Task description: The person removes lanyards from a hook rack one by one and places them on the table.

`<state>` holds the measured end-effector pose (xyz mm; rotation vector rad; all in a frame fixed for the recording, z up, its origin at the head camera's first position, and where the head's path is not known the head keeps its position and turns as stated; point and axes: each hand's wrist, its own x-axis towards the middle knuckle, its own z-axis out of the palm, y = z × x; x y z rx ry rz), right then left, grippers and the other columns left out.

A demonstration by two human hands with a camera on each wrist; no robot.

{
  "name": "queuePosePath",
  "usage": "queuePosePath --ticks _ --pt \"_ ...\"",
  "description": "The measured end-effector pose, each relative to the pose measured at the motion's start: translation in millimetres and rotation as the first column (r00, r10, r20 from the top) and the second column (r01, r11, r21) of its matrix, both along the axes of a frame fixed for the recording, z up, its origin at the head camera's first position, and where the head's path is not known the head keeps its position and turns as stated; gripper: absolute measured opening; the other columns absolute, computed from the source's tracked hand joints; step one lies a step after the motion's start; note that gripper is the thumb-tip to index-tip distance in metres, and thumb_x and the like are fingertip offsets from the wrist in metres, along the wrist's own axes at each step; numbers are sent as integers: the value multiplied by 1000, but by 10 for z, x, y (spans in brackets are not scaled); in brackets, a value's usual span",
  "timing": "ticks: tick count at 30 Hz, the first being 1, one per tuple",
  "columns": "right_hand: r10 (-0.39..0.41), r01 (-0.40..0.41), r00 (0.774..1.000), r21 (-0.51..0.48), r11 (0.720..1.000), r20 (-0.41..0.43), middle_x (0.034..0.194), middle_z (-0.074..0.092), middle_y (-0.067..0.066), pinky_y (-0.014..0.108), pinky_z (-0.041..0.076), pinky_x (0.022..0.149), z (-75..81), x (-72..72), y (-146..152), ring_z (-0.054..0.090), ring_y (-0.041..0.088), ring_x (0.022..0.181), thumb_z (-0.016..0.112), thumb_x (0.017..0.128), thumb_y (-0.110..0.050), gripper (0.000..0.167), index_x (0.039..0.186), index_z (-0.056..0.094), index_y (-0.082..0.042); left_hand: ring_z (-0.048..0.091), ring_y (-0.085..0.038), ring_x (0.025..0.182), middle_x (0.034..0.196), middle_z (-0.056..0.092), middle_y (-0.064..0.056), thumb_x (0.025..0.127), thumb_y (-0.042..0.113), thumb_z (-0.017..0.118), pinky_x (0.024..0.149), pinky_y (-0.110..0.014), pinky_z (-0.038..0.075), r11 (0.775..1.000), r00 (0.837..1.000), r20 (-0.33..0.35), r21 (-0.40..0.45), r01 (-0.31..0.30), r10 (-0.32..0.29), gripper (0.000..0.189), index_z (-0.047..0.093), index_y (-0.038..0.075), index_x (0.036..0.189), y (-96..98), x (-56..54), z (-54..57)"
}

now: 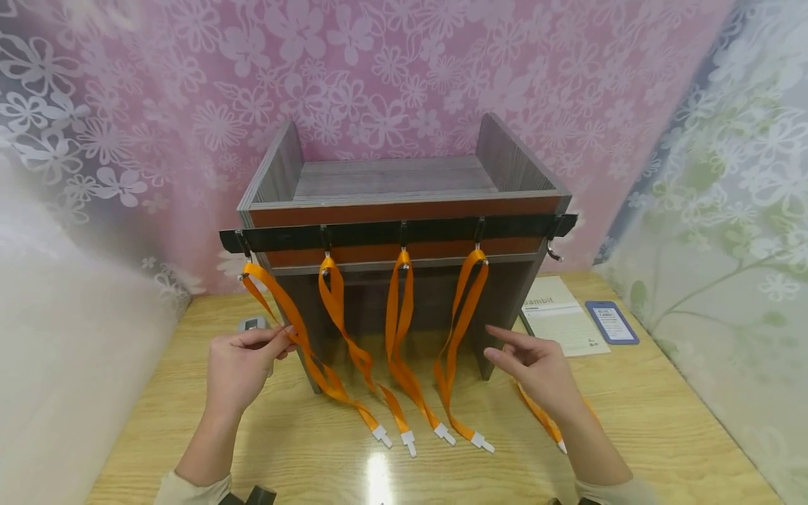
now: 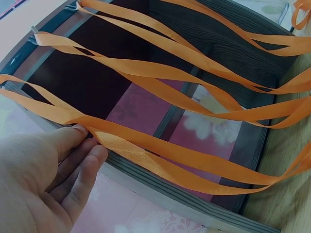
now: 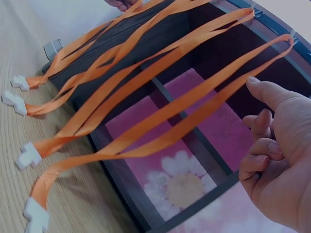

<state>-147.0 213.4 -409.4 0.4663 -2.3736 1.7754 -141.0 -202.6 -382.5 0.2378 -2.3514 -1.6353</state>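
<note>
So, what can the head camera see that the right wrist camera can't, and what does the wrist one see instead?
Only the head view shows the pad and blue badge holder on the table, a loose orange lanyard lying there too, and the bare hook at one end of the grey rack.

Only the right wrist view shows the big white flower with a peach centre, seen through the rack.

Both show the rack, four hanging orange lanyards with white clips, the right hand and the left hand, though the wrist view catches only a bit of that one.
</note>
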Motion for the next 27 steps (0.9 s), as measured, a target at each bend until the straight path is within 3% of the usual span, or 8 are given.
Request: queuePosePath --ticks 9,15,21,27 --pt "-68 71 997 -65 995 36 72 61 -9 29 29 40 -33 -44 -258 37 3 51 74 89 -5 34 121 69 7 72 -8 66 71 76 10 87 21 80 61 -21 59 999 999 -38 42 16 -15 23 80 1 98 6 -17 -12" --pt "-96 103 993 -118 988 67 73 61 -10 22 34 43 -114 -53 -408 40 0 54 75 88 -2 30 115 71 9 72 -5 66 72 76 11 88 21 79 59 -19 58 999 999 -31 43 15 -14 23 80 0 98 7 -7 -13" --pt "-102 109 992 -98 989 76 74 61 -9 18 36 46 -95 -76 -483 41 1 55 77 87 -6 25 108 73 6 71 -5 65 68 75 11 86 22 81 54 -21 55 998 999 -33 56 2 0 24 80 0 96 11 -9 -1" --pt "-189 191 981 -114 975 33 66 53 -2 18 30 44 -59 -83 -597 35 3 51 83 82 -10 15 88 73 0 71 -6 64 66 74 12 86 21 81 59 -20 57 997 999 -32 79 1 1 26 79 -3 96 36 0 -1"
